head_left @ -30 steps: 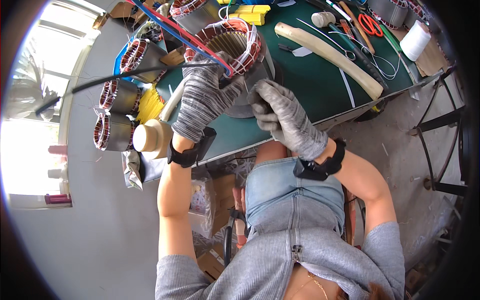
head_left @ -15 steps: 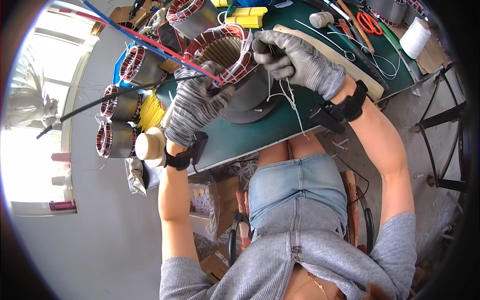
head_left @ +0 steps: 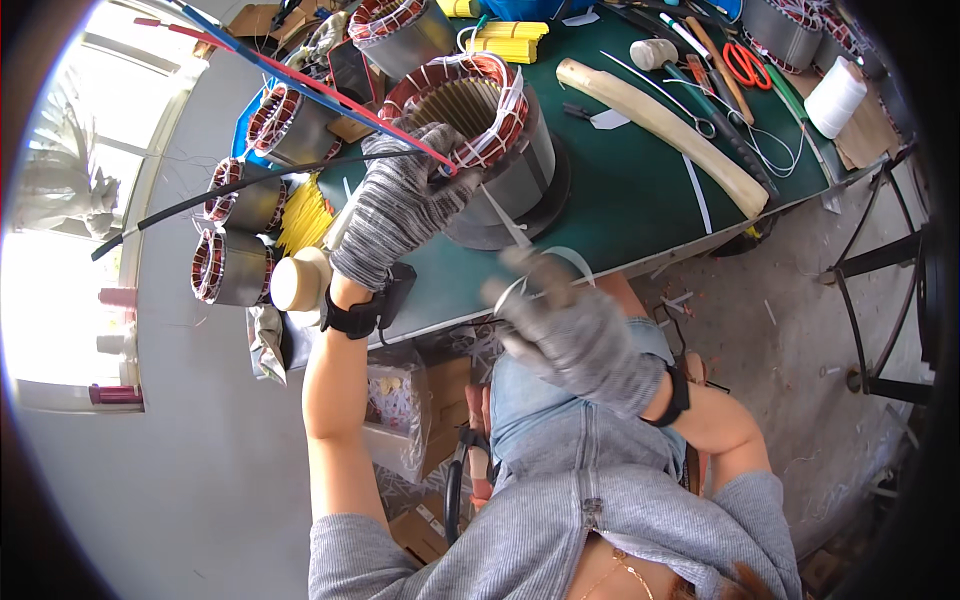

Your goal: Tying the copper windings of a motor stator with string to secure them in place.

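A motor stator [head_left: 535,165] stands upright on a dark round base on the green table, its copper winding ring bound with white cord. My left hand [head_left: 405,205], in a grey knit glove, is closed at the near left of the ring, around the red and blue lead wires [head_left: 300,88]. A black sleeve [head_left: 250,181] also runs out from under its fingers. My right hand [head_left: 575,335], gloved too and blurred by motion, is closed on white lacing cord [head_left: 508,217]. The cord stretches from the winding down to this hand, with a loose loop beside it.
More stators [head_left: 235,265] stand at the left and far side. Yellow strips [head_left: 303,222] lie near a cream spool [head_left: 300,282]. On the right are a pale wooden bar [head_left: 665,135], a mallet [head_left: 650,53], red-handled scissors [head_left: 745,65] and a white thread cone [head_left: 835,97].
My right hand has moved from beside the winding ring down toward my lap, drawing the white cord with it. My left hand stays at the ring with the lead wires.
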### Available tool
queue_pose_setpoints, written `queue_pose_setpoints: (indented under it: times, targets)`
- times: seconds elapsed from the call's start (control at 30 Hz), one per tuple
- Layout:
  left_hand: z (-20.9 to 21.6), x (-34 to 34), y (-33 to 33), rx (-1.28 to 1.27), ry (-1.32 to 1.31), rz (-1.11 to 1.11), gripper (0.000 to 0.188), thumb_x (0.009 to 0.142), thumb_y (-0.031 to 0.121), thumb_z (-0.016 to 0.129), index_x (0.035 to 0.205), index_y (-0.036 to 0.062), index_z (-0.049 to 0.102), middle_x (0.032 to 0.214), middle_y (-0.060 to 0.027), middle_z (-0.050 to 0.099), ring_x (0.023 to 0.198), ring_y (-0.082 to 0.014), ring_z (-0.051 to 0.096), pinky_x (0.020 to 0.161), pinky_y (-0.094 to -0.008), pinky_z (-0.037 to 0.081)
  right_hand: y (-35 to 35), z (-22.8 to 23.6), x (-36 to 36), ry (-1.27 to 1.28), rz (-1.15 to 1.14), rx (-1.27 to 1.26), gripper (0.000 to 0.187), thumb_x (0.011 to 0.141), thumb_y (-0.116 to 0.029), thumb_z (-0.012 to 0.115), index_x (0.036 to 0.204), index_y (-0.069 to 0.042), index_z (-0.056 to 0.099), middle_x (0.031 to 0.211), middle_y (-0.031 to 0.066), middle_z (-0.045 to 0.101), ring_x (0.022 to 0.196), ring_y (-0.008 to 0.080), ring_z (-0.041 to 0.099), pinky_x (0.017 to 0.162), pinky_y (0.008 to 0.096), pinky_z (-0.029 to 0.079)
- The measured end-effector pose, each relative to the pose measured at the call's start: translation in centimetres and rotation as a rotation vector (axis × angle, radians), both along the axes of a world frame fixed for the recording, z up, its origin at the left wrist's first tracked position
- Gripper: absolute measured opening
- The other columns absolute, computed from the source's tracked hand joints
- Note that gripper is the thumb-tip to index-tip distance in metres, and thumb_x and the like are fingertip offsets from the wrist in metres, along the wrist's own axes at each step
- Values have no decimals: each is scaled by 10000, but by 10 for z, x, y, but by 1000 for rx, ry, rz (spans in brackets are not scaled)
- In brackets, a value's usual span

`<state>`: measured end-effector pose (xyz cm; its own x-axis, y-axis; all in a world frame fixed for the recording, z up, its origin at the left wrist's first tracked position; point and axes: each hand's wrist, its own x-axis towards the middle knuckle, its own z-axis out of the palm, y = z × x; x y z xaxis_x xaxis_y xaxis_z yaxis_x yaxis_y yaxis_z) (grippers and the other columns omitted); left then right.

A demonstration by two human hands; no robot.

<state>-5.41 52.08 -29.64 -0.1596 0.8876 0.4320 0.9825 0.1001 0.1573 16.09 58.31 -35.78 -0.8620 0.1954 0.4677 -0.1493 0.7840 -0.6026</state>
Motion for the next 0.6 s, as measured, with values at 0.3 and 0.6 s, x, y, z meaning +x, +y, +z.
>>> queue_pose_setpoints:
  times: [0.3, 0.6]
  targets:
    - [13, 12, 4, -61, 30, 28, 367, 694, 202, 738, 963, 2, 590, 909, -157, 584, 861, -329, 566, 738, -399, 471, 99, -12, 47, -76, 232, -881, 394, 877, -97, 468, 1248, 32, 441, 1111, 113, 548, 684, 158, 503, 620, 247, 424]
    - [-7, -11, 0, 12, 101, -1, 415, 681, 231, 738, 998, 5, 594, 943, -156, 599, 918, -317, 561, 849, -398, 431, 153, -92, 215, -528, -568, -1394, 431, 843, -146, 557, 1236, -10, 443, 901, 105, 593, 467, 35, 379, 351, 163, 263]
